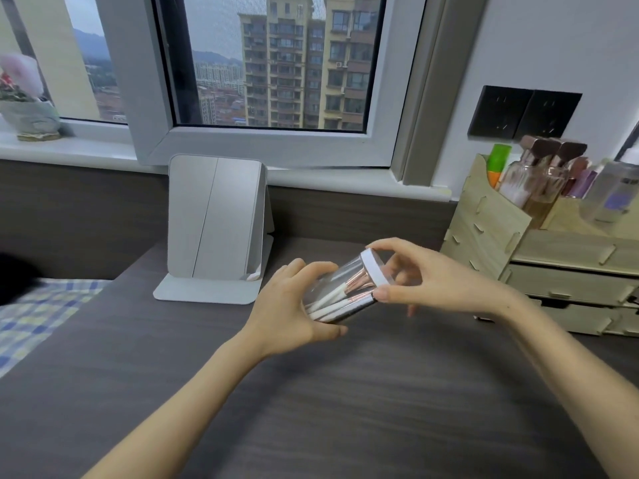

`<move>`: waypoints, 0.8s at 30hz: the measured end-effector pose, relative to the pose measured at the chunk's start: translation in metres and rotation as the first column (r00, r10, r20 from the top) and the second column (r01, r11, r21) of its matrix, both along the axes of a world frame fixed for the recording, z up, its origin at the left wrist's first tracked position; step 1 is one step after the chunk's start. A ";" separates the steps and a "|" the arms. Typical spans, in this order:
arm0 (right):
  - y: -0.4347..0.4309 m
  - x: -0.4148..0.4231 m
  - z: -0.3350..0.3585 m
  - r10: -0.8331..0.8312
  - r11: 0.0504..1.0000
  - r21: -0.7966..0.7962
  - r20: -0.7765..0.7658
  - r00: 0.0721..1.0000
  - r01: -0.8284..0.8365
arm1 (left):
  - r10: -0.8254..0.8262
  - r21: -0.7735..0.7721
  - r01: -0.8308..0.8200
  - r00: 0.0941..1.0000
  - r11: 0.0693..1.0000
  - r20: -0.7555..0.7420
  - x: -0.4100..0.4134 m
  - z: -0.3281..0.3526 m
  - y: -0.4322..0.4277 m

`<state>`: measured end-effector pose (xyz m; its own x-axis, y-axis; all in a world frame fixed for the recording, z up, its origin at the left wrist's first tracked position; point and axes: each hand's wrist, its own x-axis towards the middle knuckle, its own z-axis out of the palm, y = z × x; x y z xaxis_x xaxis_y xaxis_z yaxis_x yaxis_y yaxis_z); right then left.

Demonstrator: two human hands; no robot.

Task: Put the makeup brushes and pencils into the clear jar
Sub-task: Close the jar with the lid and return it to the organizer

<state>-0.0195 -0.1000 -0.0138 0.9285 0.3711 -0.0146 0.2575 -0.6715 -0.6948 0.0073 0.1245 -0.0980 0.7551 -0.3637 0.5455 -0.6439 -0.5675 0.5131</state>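
A clear jar (pixel 340 288) is held tilted on its side above the dark desk, its mouth pointing up and to the right. Inside lie several makeup brushes (pixel 342 295) with white handles and rose-gold ferrules. My left hand (pixel 294 305) cups the jar's base from the left. My right hand (pixel 425 274) grips the white-rimmed lid (pixel 375 267) at the jar's mouth with thumb and fingers. The brush heads are hidden behind the lid and my right fingers. No pencils are visible.
A folding grey mirror (pixel 216 226) stands behind the jar to the left. A wooden organiser (pixel 518 243) with drawers and bottles fills the right side. A checked cloth (pixel 41 316) lies at the desk's left edge. Window sill and wall sockets (pixel 522 114) are behind.
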 end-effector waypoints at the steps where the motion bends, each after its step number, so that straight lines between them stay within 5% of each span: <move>1: 0.000 0.001 -0.002 -0.021 1.000 -0.006 0.036 0.999 0.021 | -0.029 -0.021 0.028 0.999 0.999 -0.017 -0.001 0.000 -0.001; 7: 0.012 0.005 -0.008 -0.107 0.993 0.066 0.171 0.980 0.097 | -0.063 -0.162 0.050 0.995 0.986 -0.072 -0.009 -0.003 -0.009; 12: 0.030 0.004 -0.013 -0.302 0.941 0.250 0.323 0.897 0.227 | 0.107 -0.228 -0.088 0.992 0.970 0.073 -0.002 0.010 -0.028; 17: 0.016 -0.008 0.014 -0.526 0.844 0.397 0.486 0.698 0.360 | -0.066 -0.139 0.071 0.997 0.988 0.042 0.007 0.039 -0.063; 24: -0.075 -0.031 0.066 -0.752 0.638 0.595 0.617 0.231 0.489 | -0.035 -0.197 0.059 0.992 0.979 0.121 0.027 0.063 -0.098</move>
